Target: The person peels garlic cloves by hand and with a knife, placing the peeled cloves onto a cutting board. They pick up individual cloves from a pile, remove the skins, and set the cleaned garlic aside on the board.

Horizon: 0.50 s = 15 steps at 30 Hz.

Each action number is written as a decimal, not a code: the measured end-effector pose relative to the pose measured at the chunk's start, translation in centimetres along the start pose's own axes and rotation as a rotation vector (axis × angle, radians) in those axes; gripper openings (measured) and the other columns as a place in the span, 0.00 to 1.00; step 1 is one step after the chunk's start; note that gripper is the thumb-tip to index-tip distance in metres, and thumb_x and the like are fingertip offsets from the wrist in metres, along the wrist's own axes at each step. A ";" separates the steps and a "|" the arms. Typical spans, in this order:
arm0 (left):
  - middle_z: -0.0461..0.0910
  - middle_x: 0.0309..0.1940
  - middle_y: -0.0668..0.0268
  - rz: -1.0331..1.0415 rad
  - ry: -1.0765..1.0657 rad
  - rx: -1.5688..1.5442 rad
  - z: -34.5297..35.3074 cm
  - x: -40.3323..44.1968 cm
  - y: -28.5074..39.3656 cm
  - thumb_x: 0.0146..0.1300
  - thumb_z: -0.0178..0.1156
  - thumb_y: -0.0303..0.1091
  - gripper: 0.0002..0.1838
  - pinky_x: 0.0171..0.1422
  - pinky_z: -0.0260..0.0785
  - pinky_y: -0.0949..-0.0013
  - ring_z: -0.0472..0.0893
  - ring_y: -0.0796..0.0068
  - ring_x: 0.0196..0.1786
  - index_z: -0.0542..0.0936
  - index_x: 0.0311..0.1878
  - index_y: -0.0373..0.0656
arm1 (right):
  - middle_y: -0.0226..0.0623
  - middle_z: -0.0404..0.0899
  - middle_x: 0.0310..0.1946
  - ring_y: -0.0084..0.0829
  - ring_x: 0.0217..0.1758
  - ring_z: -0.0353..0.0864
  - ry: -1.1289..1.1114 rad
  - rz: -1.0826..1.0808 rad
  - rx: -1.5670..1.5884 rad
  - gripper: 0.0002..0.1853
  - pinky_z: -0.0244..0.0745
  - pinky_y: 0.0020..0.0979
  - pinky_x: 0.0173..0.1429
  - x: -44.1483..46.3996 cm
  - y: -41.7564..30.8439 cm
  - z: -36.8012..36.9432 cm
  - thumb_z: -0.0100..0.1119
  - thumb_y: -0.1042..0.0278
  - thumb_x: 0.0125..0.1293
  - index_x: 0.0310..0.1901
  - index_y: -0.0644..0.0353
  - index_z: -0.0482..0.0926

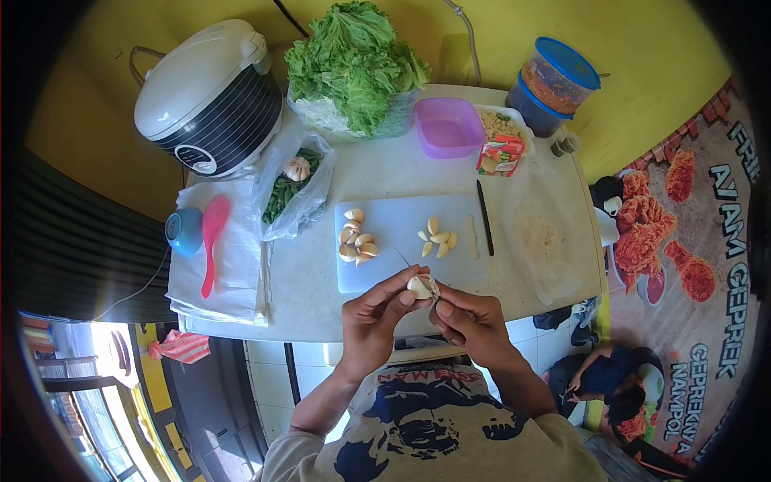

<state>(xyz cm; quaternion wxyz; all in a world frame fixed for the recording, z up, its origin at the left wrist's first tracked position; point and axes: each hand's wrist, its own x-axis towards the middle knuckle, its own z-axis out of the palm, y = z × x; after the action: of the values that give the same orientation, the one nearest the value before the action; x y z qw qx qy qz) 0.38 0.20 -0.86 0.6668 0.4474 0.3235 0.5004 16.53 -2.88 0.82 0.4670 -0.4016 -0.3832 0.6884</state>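
Observation:
A garlic clove [418, 286] with loose papery skin is held between both hands over the front edge of a white cutting board [377, 277]. My left hand [372, 320] pinches it from the left. The fingers of my right hand [472, 323] close on its right side, where the skin hangs off. A thin sliver [402, 258] sticks out beyond the left fingertips; I cannot tell what it is. On the board, unpeeled garlic cloves [355, 238] lie at the left. Several peeled garlic cloves [437, 236] sit further right, beside a narrow pale strip [471, 236].
A slim black stick [485, 218] lies across the board's right edge. Behind stand a rice cooker [210, 96], lettuce [353, 64], a purple container [450, 128] and blue-lidded tubs [554, 84]. Left are a bag of green vegetables [281, 197] and a pink rice paddle [213, 241]. Another person [606, 373] sits at lower right.

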 end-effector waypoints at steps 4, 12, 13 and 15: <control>0.75 0.52 0.51 0.002 -0.019 0.021 -0.5 -0.1 -0.1 0.68 0.47 0.23 0.15 0.54 0.75 0.66 0.77 0.63 0.53 0.72 0.56 0.33 | 0.27 0.66 0.22 0.13 0.16 0.55 0.014 0.072 0.090 0.20 0.52 0.17 0.18 0.3 -0.4 -0.2 0.49 0.65 0.69 0.60 0.64 0.69; 0.75 0.51 0.56 -0.043 -0.039 0.050 -0.3 0.5 0.6 0.66 0.50 0.22 0.16 0.56 0.73 0.68 0.76 0.70 0.53 0.72 0.57 0.34 | 0.26 0.67 0.24 0.12 0.19 0.58 -0.007 -0.030 -0.071 0.19 0.53 0.16 0.21 0.2 0.3 -0.2 0.50 0.65 0.69 0.61 0.59 0.69; 0.75 0.51 0.59 -0.020 -0.070 0.172 -0.4 0.5 0.6 0.65 0.51 0.20 0.17 0.56 0.72 0.69 0.75 0.73 0.53 0.72 0.57 0.34 | 0.26 0.67 0.24 0.12 0.19 0.58 -0.005 -0.029 -0.071 0.19 0.53 0.16 0.21 0.3 0.4 -0.2 0.50 0.65 0.69 0.61 0.59 0.69; 0.75 0.51 0.60 -0.010 -0.067 0.161 -0.3 0.4 0.2 0.64 0.52 0.20 0.18 0.55 0.72 0.70 0.75 0.74 0.52 0.72 0.57 0.35 | 0.26 0.67 0.24 0.12 0.18 0.57 -0.005 0.001 -0.031 0.19 0.53 0.16 0.20 0.2 0.6 -0.2 0.50 0.66 0.69 0.60 0.59 0.70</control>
<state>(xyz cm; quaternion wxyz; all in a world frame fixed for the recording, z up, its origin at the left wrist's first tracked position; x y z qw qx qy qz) 0.10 0.67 -0.78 0.6418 0.5144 0.3426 0.4541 16.44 -2.77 0.20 0.4595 -0.4074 -0.3948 0.6835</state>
